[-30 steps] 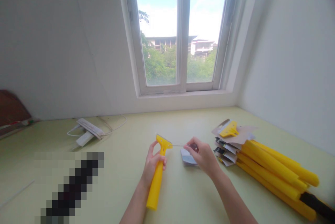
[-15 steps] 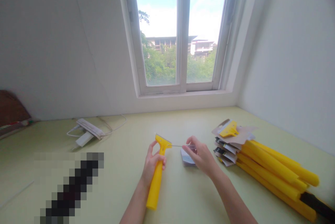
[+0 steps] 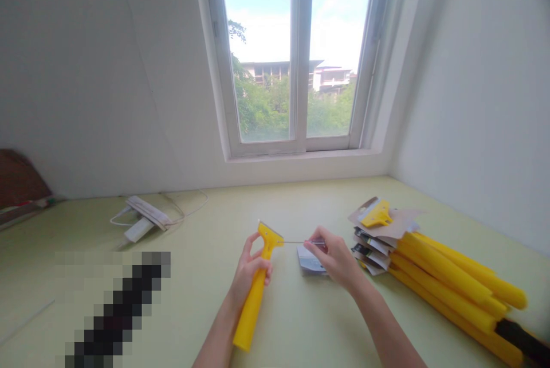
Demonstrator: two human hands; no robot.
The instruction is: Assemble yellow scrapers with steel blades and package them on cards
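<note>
My left hand (image 3: 253, 267) is wrapped round the upper handle of a yellow scraper (image 3: 250, 312), whose flat head points away from me. In my right hand (image 3: 333, 253) is a screwdriver (image 3: 296, 242), pinched by its handle. Its thin shaft runs left, and the tip meets the right side of the scraper head near a screw. Most of the screwdriver handle is hidden by my fingers. Below and partly behind my right hand lies a small stack of flat, greyish pieces (image 3: 310, 262) on the table.
On the right lies a pile of yellow-handled scrapers (image 3: 447, 276), some heads in card sleeves. A power strip (image 3: 148, 212) with a plug and cable sits back left. The pale green table (image 3: 275, 202) meets the wall under a window (image 3: 301, 98). A pixelated dark patch covers the front left.
The scraper has tilted slightly, its handle end swinging left and its head shifting a little right. My right hand and the screwdriver have moved slightly right with it.
</note>
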